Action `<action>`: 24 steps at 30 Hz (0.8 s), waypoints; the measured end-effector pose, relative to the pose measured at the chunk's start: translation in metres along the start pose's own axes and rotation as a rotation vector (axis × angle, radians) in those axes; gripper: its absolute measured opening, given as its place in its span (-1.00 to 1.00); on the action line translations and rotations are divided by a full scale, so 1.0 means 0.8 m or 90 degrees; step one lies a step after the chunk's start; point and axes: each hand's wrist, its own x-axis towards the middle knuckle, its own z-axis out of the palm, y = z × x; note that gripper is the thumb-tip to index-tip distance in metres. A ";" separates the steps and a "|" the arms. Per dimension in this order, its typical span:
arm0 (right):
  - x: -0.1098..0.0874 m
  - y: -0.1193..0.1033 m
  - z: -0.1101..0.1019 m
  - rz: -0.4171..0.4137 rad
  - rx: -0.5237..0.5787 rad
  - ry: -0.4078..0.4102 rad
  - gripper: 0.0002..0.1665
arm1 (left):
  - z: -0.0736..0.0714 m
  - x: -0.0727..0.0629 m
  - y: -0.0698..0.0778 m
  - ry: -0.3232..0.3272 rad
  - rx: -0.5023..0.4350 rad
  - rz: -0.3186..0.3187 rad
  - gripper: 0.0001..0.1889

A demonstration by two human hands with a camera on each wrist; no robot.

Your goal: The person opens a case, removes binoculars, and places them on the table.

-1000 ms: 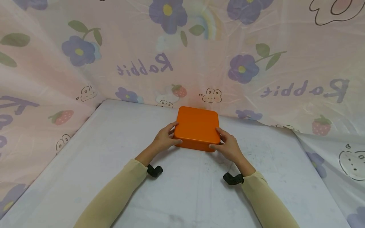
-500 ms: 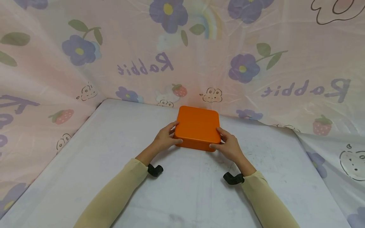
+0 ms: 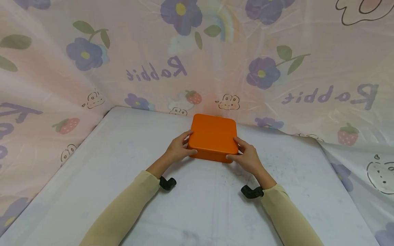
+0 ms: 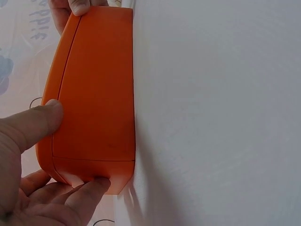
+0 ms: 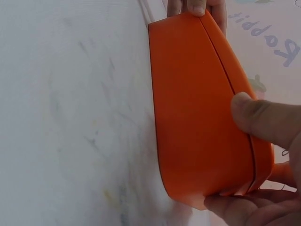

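An orange square box (image 3: 213, 134) with rounded corners sits on the white table near its back edge. A thin seam below its top, seen in both wrist views, marks off a lid (image 4: 60, 70). My left hand (image 3: 176, 149) grips the near left corner, thumb on the front face at the seam and fingers along the left side. At the near right corner my right hand (image 3: 248, 159) holds the box the same way, its thumb (image 5: 244, 113) on the seam. What the box contains is hidden.
The white table (image 3: 197, 201) bears faint dark smudges to the right of the box. A pale pink curtain (image 3: 215, 68) printed with flowers, rabbits and strawberries hangs close behind the box and along the sides. Black curved wrist mounts (image 3: 252, 192) stick out from both wrists.
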 end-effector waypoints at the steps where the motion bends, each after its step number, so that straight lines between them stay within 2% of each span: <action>1: 0.000 0.000 0.000 0.000 0.001 0.000 0.10 | 0.000 0.000 0.000 0.000 0.000 0.000 -0.13; 24: 0.000 -0.003 -0.001 -0.006 -0.005 -0.001 0.09 | -0.001 -0.001 0.001 -0.007 0.000 0.016 -0.13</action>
